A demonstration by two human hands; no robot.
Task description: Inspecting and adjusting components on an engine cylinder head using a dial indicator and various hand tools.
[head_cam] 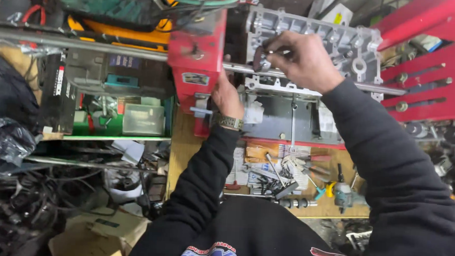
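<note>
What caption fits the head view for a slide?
Right hand grips a small dark part at a grey metal engine casting; left hand rests beside the red machine housing.

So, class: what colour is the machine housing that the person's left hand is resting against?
Red housing, touched by the left hand; the head view shows it.

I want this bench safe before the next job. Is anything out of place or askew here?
Loose hand tools lie jumbled on the wooden bench below the cylinder head, and tangled cables pile at lower left. The right hand grips a small round part; the left hand steadies the red machine.
</note>
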